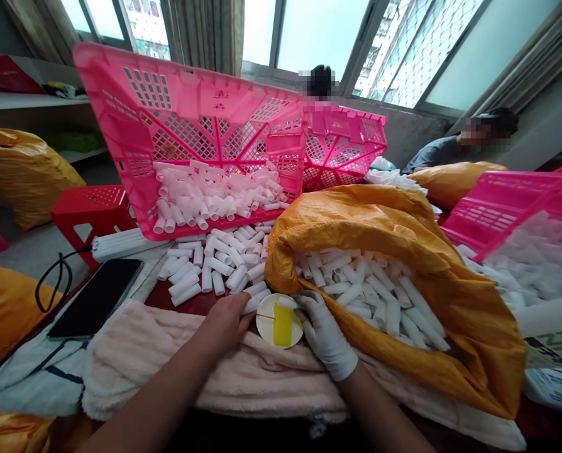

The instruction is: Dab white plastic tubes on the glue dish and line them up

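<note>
My left hand (231, 318), bare, pinches a short white plastic tube (251, 304) just left of a small round white dish (266, 333). In the dish lies a yellow piece (282, 324), and a thin brown stick (264, 316) crosses toward it. On the dish's right side, my right hand (325, 333) in a white glove closes its fingertips on another white tube (286, 303), held over the dish's far rim. Loose white tubes (229, 261) are heaped beyond my left hand. Beside my right hand, an orange sack (403, 214) gapes with many more tubes (375, 289) inside.
A pink crate (191, 88) lies on its side behind the heap, with tubes in it. A peach towel (177, 371) covers the near edge. A phone (97, 299) and a power strip (121, 244) lie left. Two people sit beyond, near another pink crate (507, 195).
</note>
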Motion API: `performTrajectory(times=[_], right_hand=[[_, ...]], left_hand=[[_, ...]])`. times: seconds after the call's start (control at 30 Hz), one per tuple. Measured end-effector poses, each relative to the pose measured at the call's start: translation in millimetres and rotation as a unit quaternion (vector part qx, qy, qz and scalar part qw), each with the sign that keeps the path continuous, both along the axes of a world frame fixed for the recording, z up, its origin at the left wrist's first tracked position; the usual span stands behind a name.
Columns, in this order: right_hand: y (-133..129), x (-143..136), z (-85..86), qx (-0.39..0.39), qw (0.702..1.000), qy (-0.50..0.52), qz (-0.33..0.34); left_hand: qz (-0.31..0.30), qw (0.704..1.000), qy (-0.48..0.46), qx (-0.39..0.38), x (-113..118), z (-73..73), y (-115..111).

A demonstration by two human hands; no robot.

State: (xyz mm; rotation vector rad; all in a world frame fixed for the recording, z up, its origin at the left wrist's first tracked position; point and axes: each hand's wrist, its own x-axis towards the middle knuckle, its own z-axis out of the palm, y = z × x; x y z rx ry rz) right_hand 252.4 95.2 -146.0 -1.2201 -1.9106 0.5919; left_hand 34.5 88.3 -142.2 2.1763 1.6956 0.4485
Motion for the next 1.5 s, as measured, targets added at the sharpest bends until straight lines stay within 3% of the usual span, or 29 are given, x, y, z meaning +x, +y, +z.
performTrajectory(times=[0.23,0.43,0.53,0.63,0.73,0.83,0.97,1.03,1.1,1.23,1.33,1.4,1.5], right_hand=[[0,2,-2.2,-0.003,0.999,-0.033,-0.003],[2,3,-0.7,0.117,0.992,-0.047,0.010],[0,3,5.0,0.139,0.990,0.007,-0.012],[-9,-2,14.1,0.074,0.990,0.119,-0.008],[-20,-10,25.2,0.001,0.983,0.185,0.004],[-29,-13,39.6,0.030,0.984,0.169,0.040],[-37,-14,56.0,0.070,0.987,0.066,0.126],[-38,-17,56.8,0.019,0.992,0.070,0.104],[-39,-21,52.0,-0.054,0.993,0.101,0.034],[-45,-27,35.6,-0.102,0.983,0.149,-0.038],[-60,-23,29.4,-0.062,0.984,0.164,-0.029],[-73,-17,30.6,-0.016,0.991,0.135,-0.011],[-87,-10,35.9,0.040,0.996,0.075,0.029]], left_hand=[[-0.021,1.000,-0.009,0.017,-2,-3.6,0],[-0.042,0.999,-0.014,0.027,-3,-2.5,-2],[-0.043,0.995,-0.023,0.087,-2,2.7,-5],[-0.040,0.989,-0.022,0.142,-1,9.3,-8],[-0.086,0.986,-0.049,0.138,1,13.7,-11],[-0.123,0.982,-0.083,0.120,3,16.8,-15],[-0.165,0.978,-0.082,0.099,10,23.1,-23],[-0.162,0.980,-0.044,0.105,16,26.8,-27],[-0.155,0.982,0.012,0.105,23,30.8,-31],[-0.177,0.982,0.054,0.027,29,41.4,-38],[-0.222,0.971,-0.029,-0.085,26,50.0,-44],[-0.261,0.942,-0.117,-0.178,24,53.1,-46],[-0.320,0.871,-0.225,-0.298,25,53.0,-50]])
